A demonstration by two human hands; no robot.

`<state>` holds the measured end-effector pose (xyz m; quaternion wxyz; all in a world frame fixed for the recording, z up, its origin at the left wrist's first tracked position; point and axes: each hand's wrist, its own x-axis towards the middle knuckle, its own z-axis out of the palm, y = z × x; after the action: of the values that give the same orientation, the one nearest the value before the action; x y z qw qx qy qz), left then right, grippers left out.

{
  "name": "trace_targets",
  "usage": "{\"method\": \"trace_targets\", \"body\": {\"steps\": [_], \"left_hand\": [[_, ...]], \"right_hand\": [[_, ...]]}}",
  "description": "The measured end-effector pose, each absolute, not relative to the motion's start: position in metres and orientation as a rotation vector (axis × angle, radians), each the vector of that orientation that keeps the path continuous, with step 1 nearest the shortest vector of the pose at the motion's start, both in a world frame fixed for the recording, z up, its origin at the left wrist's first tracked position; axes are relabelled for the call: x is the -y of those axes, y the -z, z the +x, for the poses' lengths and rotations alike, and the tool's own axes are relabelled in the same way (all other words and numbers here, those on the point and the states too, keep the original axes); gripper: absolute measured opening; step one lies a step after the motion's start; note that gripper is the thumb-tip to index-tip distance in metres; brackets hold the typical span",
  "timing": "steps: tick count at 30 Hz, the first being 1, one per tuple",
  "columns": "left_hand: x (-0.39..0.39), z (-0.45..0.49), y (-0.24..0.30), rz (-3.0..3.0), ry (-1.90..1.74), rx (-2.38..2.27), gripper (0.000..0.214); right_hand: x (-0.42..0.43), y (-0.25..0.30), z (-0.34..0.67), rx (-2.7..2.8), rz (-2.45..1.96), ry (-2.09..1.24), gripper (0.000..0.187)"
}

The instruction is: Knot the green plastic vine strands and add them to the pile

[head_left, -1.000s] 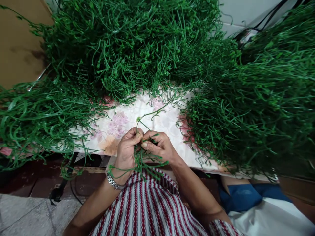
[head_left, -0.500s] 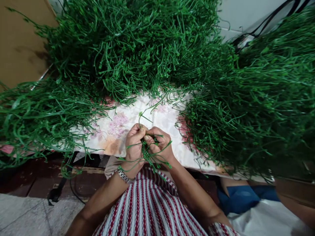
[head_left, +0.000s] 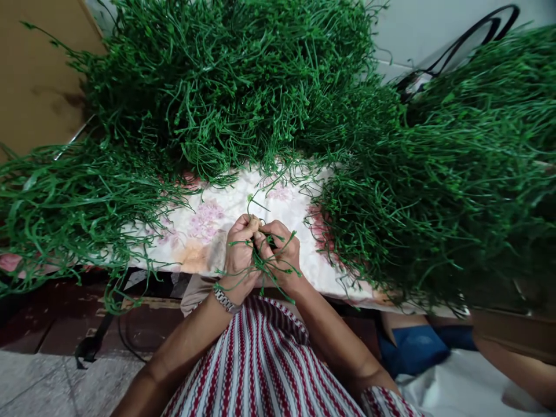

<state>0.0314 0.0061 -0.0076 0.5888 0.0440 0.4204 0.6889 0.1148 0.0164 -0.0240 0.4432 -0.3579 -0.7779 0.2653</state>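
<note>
Close together over the cloth, both my hands work on thin green chive stalks tipped with small buds. My left hand point(head_left: 240, 249) is closed, thumb and forefinger pinched on a stalk whose budded end point(head_left: 249, 198) sticks up beyond the fingers. Fingers curled, my right hand point(head_left: 284, 249) grips a small bunch of chive stalks point(head_left: 263, 263), which fan out back toward my body. The thumbs nearly meet, and the fingertips hide the ends of the stalks. A metal watch point(head_left: 226, 299) circles my left wrist.
Big heaps of green stalks lie at the back point(head_left: 243, 81), on the left point(head_left: 73, 202) and on the right point(head_left: 412, 208). Under them spreads a floral cloth point(head_left: 208, 220). A person's leg in blue shorts point(head_left: 414, 347) is at the lower right. Black straps point(head_left: 469, 37) lie behind.
Both hands stay together with the stalks. The bunch in my right hand has shifted slightly and its stems spread differently. The camera view has moved a little.
</note>
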Motion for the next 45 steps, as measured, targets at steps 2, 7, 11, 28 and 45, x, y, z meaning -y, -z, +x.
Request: {"method": "trace_targets", "body": {"steps": [2,7,11,28,45], "left_hand": [[-0.009,0.028,0.009,0.122,-1.621,-0.991,0.030],[-0.011,0.016,0.009,0.194,-1.679,-1.025,0.025],[-0.007,0.001,0.011,0.255,-1.650,-0.971,0.027],[0.009,-0.012,0.020,0.857,-1.635,-1.506,0.013],[0.009,-0.016,0.023,0.656,-1.611,-1.415,0.016]], "right_hand": [[-0.014,0.025,0.112,1.953,-0.854,-0.588,0.011],[-0.013,0.026,0.105,1.946,-0.822,-0.678,0.011],[-0.021,0.020,0.117,1.989,-0.869,-0.840,0.012],[-0.046,-0.033,0.159,2.037,-0.834,-0.248,0.017],[-0.037,-0.035,0.166,1.956,-0.839,-0.522,0.019]]}}
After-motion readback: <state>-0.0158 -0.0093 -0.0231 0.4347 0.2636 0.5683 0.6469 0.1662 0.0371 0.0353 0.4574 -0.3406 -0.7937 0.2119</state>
